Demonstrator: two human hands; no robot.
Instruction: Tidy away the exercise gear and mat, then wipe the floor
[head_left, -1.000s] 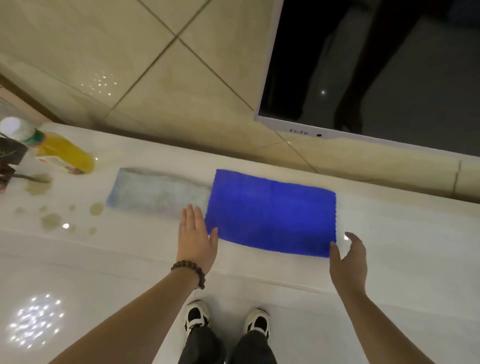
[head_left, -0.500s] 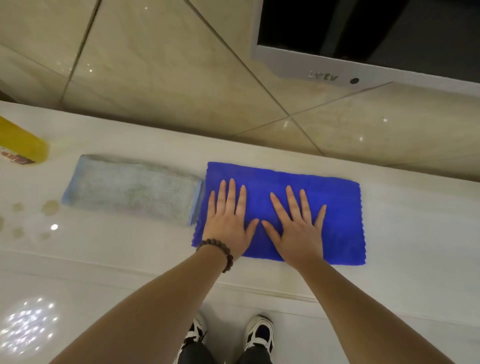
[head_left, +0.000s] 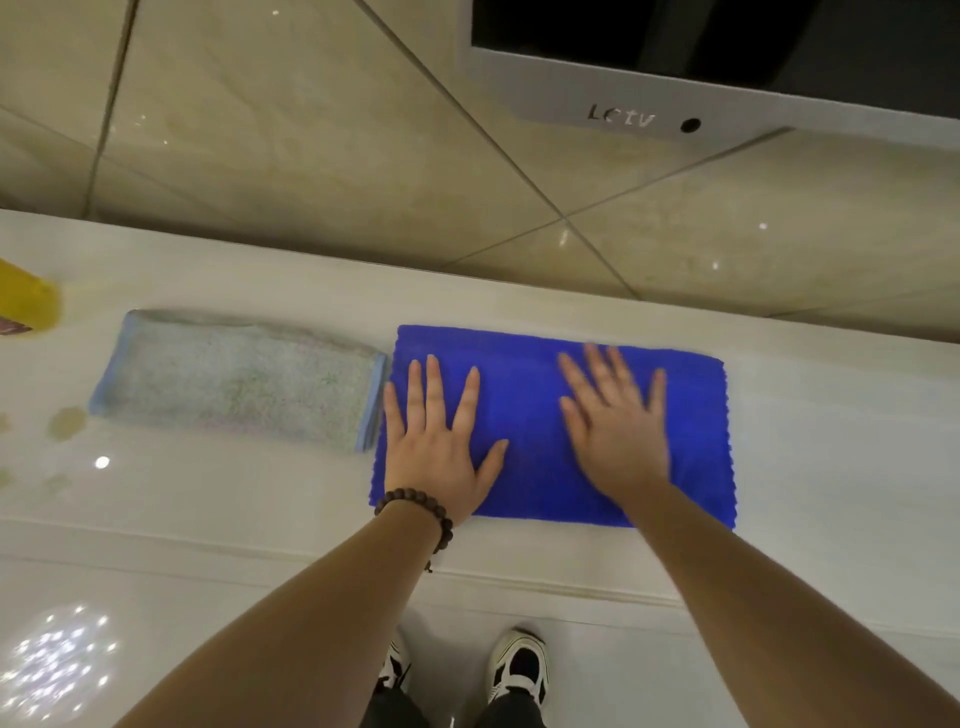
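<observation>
**Blue cloth flat on the ledge under both palms**

The blue cloth (head_left: 524, 395) lies folded flat on a pale glossy ledge (head_left: 831, 467). The left hand (head_left: 434, 441) and right hand (head_left: 613, 426) press on it, fingers straight and spread. Just beside its left edge lies a grey folded towel (head_left: 239, 379); further left stands a yellow bottle (head_left: 26, 301), with brownish spill spots (head_left: 66, 422) near it. Behind rises a beige tiled wall (head_left: 311, 130) with a white-framed screen (head_left: 675, 98).
</observation>
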